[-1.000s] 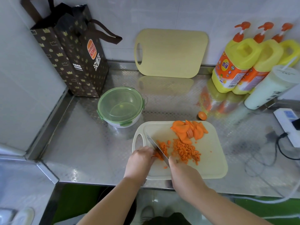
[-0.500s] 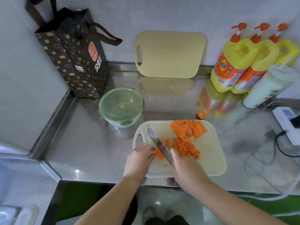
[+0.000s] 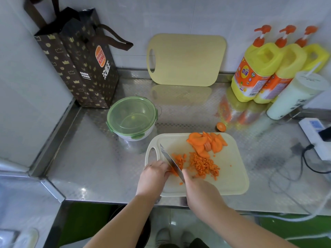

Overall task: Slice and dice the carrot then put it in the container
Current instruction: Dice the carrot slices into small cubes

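Head view: carrot dicing on cutting board (image 3: 231, 178) at the desk (image 3: 93, 158) front edge
right hand (image 3: 200, 190) grips knife (image 3: 171, 161), blade tip-away, angled onto the board; left hand (image 3: 154, 173) fingers curled, holding carrot bits (image 3: 173, 171) by the blade's left side; diced carrot (image 3: 204, 164) pile right of blade; carrot slices (image 3: 206, 143) at board's far edge; lidded container (image 3: 131, 118) on desk, just beyond board's left corner

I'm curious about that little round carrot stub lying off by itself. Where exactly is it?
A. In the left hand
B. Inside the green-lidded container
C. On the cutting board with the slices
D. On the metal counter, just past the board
D: the carrot stub lies alone on the steel counter, just beyond the far edge of the cutting board, apart from the slices and the container.
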Motion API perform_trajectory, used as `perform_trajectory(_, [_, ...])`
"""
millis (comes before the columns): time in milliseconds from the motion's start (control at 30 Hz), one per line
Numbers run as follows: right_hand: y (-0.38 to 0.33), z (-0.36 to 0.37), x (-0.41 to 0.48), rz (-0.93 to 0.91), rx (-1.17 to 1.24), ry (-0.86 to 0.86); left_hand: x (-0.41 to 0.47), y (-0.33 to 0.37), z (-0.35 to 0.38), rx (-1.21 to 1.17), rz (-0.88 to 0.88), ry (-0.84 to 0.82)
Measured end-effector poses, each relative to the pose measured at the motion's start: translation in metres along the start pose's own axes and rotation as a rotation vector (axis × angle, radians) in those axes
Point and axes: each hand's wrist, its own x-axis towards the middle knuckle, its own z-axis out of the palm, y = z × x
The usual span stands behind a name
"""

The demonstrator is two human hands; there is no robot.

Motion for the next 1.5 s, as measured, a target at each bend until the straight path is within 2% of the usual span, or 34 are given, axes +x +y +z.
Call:
perform_trajectory(333, [0.0,0.008,0.012,0.005,0.049,-0.001,0.004,0.002,-0.002,0.03,0.046,0.008])
perform_trajectory(500, [0.008,0.002,0.018,0.017,0.182,0.032,-0.001,-0.001,-0.003,-0.079,0.024,0.039])
perform_trajectory(667, [0.009,-0.006,0.01,-0.04,0.085,0.125,-0.005,-0.005,-0.007,-0.093,-0.037,0.077])
perform_trajectory(800, [0.002,-0.004,0.005,-0.028,0.047,0.083,-0.004,-0.008,-0.004,0.0,-0.11,0.084])
perform_trajectory(1500, [-0.007,-0.001,0.008,-0.027,0.028,0.042,0.004,0.0,0.0,0.079,-0.11,0.081])
